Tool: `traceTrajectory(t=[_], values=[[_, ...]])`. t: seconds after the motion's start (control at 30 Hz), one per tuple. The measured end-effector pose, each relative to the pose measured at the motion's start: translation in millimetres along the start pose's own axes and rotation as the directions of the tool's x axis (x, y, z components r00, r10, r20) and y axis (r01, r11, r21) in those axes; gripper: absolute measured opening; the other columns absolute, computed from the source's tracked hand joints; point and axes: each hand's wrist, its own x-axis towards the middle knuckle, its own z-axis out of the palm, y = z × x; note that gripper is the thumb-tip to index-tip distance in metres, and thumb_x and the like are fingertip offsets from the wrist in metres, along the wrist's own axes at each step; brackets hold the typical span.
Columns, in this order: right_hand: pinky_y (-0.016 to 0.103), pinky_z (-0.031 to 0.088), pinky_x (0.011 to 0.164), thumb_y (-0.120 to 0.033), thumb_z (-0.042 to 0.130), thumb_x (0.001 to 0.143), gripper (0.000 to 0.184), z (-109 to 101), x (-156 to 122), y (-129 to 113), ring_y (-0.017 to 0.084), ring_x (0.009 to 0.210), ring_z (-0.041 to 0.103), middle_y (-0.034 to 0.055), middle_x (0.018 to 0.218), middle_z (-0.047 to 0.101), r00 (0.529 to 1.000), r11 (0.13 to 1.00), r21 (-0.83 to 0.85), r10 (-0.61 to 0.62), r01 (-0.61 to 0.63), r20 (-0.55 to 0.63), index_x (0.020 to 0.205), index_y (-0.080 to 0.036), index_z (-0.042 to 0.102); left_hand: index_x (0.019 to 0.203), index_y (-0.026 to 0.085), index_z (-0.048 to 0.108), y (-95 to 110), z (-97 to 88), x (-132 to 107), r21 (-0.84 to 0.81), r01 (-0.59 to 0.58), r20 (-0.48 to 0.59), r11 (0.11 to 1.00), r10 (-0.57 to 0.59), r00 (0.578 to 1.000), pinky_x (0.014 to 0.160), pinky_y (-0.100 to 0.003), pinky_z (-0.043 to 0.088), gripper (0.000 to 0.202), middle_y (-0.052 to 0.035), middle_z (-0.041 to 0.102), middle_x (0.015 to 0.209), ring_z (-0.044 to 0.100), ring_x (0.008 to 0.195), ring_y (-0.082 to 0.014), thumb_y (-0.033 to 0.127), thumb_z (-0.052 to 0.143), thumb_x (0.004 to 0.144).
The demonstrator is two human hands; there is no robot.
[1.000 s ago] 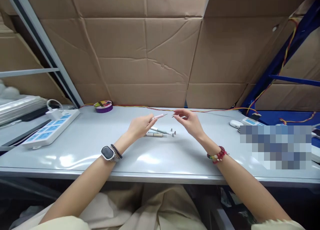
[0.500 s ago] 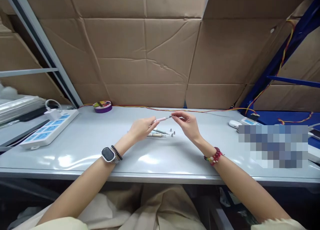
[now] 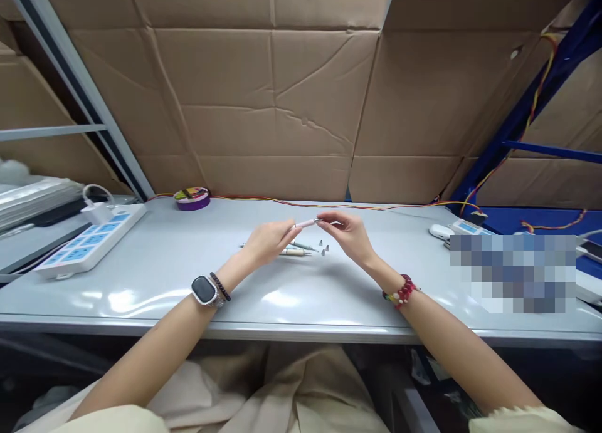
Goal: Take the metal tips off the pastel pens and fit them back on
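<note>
My left hand [image 3: 271, 240] is closed around a pale pink pen [image 3: 306, 224], which points to the right. At the pen's front end, my right hand [image 3: 347, 234] pinches a small metal tip [image 3: 318, 220] between thumb and forefinger. The tip meets the barrel there, but how far it sits on is too small to tell. Below the hands, a green pen [image 3: 305, 246] and a cream pen [image 3: 295, 252] lie on the table, partly hidden by my left hand. Beside their points are three small metal cone tips [image 3: 323, 252].
A white power strip [image 3: 94, 242] with blue sockets lies at the left. A purple tape roll [image 3: 192, 199] rests at the back of the grey table [image 3: 179, 295]. Red and yellow wires [image 3: 291, 203] run along the cardboard wall [image 3: 263, 107]. A white mouse [image 3: 441, 232] sits at the right.
My right hand has shifted slightly left with the metal tip. The thin metal part that showed beyond the pink barrel is now mostly covered.
</note>
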Motion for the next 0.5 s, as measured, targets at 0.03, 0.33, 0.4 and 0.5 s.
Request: traceTrajectory(t=[0.03, 0.33, 0.4, 0.5], values=[[0.031, 0.053, 0.074, -0.036, 0.061, 0.081, 0.02, -0.4, 0.0, 0.3, 0.018, 0.08, 0.064, 0.0049, 0.086, 0.07, 1.0, 1.0, -0.019, -0.011, 0.011, 0.007, 0.089, -0.019, 0.067, 0.074, 0.021, 0.044, -0.2, 0.1, 0.0, 0.006, -0.004, 0.004, 1.0, 0.004, 1.0, 0.049, -0.025, 0.023, 0.042, 0.0007, 0.054, 0.063, 0.047, 0.053, -0.0147, 0.047, 0.02, 0.095], [0.029, 0.04, 0.06, -0.039, 0.043, 0.091, 0.033, -7.0, 1.2, 6.5, 0.015, 0.06, 0.05, 0.0014, 0.062, 0.055, 0.971, 0.962, -0.248, -0.056, 0.115, 0.234, 0.067, -0.019, 0.055, 0.079, 0.021, 0.05, -5.5, 4.0, 0.2, 0.085, -0.057, 0.066, 0.995, 0.052, 0.996, 0.049, -0.026, 0.023, 0.04, -0.0011, 0.057, 0.067, 0.052, 0.056, -0.0171, 0.047, 0.024, 0.094], [0.028, 0.04, 0.06, -0.039, 0.04, 0.092, 0.033, -7.2, 1.1, 6.0, 0.015, 0.06, 0.051, 0.0015, 0.063, 0.057, 0.96, 0.956, -0.269, -0.037, 0.114, 0.276, 0.069, -0.019, 0.055, 0.08, 0.021, 0.051, -5.9, 4.6, 0.4, 0.098, -0.066, 0.077, 0.993, 0.058, 0.995, 0.049, -0.026, 0.023, 0.04, -0.0017, 0.059, 0.068, 0.053, 0.057, -0.0178, 0.047, 0.024, 0.094], [0.028, 0.043, 0.066, -0.037, 0.051, 0.087, 0.018, -7.4, 0.8, 3.6, 0.016, 0.07, 0.057, 0.0037, 0.084, 0.064, 0.951, 0.955, -0.275, -0.021, 0.11, 0.31, 0.091, -0.02, 0.057, 0.081, 0.021, 0.051, -5.9, 4.3, 0.7, 0.109, -0.061, 0.086, 0.992, 0.052, 0.995, 0.048, -0.026, 0.024, 0.043, -0.0017, 0.059, 0.068, 0.053, 0.057, -0.018, 0.047, 0.021, 0.095]])
